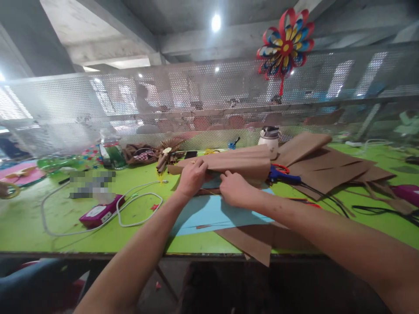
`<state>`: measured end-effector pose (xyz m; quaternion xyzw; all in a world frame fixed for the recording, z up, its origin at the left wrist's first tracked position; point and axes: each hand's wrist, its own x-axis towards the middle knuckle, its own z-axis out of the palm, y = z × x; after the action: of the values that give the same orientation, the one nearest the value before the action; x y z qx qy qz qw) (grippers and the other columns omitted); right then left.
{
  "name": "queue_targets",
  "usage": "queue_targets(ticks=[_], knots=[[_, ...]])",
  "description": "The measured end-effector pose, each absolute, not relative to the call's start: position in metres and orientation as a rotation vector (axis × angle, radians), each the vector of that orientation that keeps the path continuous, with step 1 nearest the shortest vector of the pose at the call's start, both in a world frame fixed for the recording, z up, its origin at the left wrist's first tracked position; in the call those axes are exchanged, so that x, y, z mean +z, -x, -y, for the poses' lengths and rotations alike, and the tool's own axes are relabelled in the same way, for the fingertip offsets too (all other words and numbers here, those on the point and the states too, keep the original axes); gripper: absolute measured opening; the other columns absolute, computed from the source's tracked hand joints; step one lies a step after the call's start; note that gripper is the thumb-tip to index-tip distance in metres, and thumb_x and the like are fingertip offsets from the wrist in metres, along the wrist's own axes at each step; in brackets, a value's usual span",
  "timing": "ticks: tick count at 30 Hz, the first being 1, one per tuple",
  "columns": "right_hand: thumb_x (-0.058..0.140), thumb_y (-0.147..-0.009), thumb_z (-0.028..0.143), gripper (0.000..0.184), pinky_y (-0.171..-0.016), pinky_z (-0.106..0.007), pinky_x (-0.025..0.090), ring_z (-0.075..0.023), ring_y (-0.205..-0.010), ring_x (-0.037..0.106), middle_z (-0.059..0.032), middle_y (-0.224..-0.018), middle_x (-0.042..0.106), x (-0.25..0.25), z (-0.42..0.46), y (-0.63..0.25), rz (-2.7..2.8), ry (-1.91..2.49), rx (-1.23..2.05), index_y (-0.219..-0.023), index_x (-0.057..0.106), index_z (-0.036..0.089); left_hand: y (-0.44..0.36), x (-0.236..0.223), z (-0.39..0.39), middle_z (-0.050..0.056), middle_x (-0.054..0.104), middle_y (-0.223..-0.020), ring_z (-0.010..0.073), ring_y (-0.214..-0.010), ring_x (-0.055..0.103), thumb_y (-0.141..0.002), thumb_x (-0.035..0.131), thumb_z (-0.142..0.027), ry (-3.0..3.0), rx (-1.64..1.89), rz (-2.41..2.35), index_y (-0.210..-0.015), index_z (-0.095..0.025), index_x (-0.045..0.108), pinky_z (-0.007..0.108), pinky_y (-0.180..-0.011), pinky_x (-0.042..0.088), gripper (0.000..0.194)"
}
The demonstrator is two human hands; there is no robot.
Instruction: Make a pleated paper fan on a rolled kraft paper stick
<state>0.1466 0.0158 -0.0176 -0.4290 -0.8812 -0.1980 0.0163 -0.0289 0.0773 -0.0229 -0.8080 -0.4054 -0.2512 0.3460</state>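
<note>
A sheet of brown kraft paper (242,159), bent and raised off the table, lies across both hands. My left hand (193,176) is closed on its near edge, fingers curled over the paper. Close beside it, my right hand (237,187) pinches the lower edge of the same sheet, its fingertips partly hidden. Under the hands a light blue sheet (209,213) rests on the table, with a thin brown strip on it. Just right of the raised paper is a blue-handled tool with a cord (283,175), perhaps a glue gun.
Brown paper pieces (330,168) pile up at the right, beside a white flask (269,140). A purple power strip (101,212) with a looping white cable lies left. Behind it stands a green-filled bottle (112,150). A perforated metal screen (196,100) borders the green table (137,240).
</note>
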Motion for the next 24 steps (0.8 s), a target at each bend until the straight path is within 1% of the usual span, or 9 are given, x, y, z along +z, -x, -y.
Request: queue_targets(ticks=[3, 5, 9, 13, 16, 18, 21, 24], knots=[[0.050, -0.080, 0.014, 0.024, -0.067, -0.036, 0.044, -0.0284, -0.090, 0.056, -0.0187, -0.096, 0.064, -0.027, -0.024, -0.132, 2.763, 1.304, -0.617, -0.088, 0.072, 0.011, 0.035, -0.022, -0.080, 0.007, 0.059, -0.083, 0.0189, -0.073, 0.053, -0.086, 0.044, -0.014, 2.071, -0.665, 1.114, -0.078, -0.017, 0.057, 0.031, -0.064, 0.038, 0.016], [0.048, -0.081, 0.013, 0.025, -0.068, -0.035, 0.044, -0.0272, -0.088, 0.057, -0.0181, -0.094, 0.064, -0.030, -0.029, -0.130, 2.773, 1.289, -0.612, -0.088, 0.072, 0.011, 0.036, -0.021, -0.080, 0.007, 0.059, -0.086, 0.0185, -0.074, 0.053, -0.087, 0.043, -0.016, 2.073, -0.673, 1.140, -0.080, -0.017, 0.057, 0.031, -0.065, 0.038, 0.016], [0.048, -0.082, 0.011, 0.024, -0.069, -0.034, 0.042, -0.0253, -0.086, 0.057, -0.0165, -0.094, 0.064, -0.029, -0.028, -0.133, 2.790, 1.230, -0.617, -0.087, 0.070, 0.010, 0.034, -0.021, -0.079, 0.008, 0.059, -0.087, 0.0185, -0.075, 0.053, -0.088, 0.041, -0.017, 2.093, -0.703, 1.178, -0.082, -0.017, 0.058, 0.031, -0.066, 0.039, 0.018], [0.047, -0.083, 0.012, 0.021, -0.068, -0.035, 0.040, -0.0270, -0.089, 0.053, -0.0172, -0.095, 0.061, -0.024, -0.012, -0.142, 2.790, 1.149, -0.661, -0.089, 0.067, 0.010, 0.038, -0.019, -0.080, 0.009, 0.059, -0.088, 0.0183, -0.073, 0.053, -0.087, 0.041, -0.015, 2.111, -0.762, 1.229, -0.082, -0.016, 0.059, 0.030, -0.063, 0.038, 0.019], [0.047, -0.084, 0.014, 0.016, -0.070, -0.035, 0.038, -0.0256, -0.087, 0.052, -0.0142, -0.091, 0.060, -0.020, 0.003, -0.161, 2.683, 1.131, -0.664, -0.088, 0.063, 0.012, 0.048, -0.012, -0.083, 0.007, 0.060, -0.086, 0.0173, -0.072, 0.054, -0.086, 0.044, -0.017, 2.130, -0.815, 1.264, -0.081, -0.017, 0.060, 0.028, -0.062, 0.039, 0.017], [0.049, -0.085, 0.017, 0.012, -0.070, -0.033, 0.039, -0.0235, -0.086, 0.052, -0.0112, -0.089, 0.059, -0.016, 0.008, -0.180, 2.594, 1.123, -0.590, -0.085, 0.060, 0.014, 0.057, -0.005, -0.085, 0.005, 0.060, -0.081, 0.0159, -0.070, 0.055, -0.084, 0.048, -0.018, 2.164, -0.838, 1.276, -0.078, -0.017, 0.061, 0.027, -0.061, 0.039, 0.015], [0.051, -0.085, 0.018, 0.007, -0.069, -0.029, 0.040, -0.0191, -0.080, 0.054, -0.0075, -0.086, 0.057, -0.009, 0.011, -0.211, 2.463, 1.130, -0.373, -0.079, 0.055, 0.016, 0.066, 0.004, -0.086, 0.004, 0.060, -0.077, 0.0145, -0.069, 0.055, -0.081, 0.050, -0.017, 2.212, -0.857, 1.289, -0.077, -0.016, 0.062, 0.025, -0.061, 0.040, 0.013], [0.056, -0.083, 0.024, 0.010, -0.064, -0.028, 0.041, -0.0157, -0.070, 0.053, -0.0038, -0.078, 0.056, -0.002, 0.013, -0.238, 2.284, 1.106, -0.213, -0.075, 0.055, 0.017, 0.063, 0.008, -0.080, 0.004, 0.059, -0.076, 0.0151, -0.068, 0.054, -0.081, 0.049, -0.016, 2.240, -0.831, 1.281, -0.078, -0.015, 0.064, 0.026, -0.060, 0.040, 0.015]])
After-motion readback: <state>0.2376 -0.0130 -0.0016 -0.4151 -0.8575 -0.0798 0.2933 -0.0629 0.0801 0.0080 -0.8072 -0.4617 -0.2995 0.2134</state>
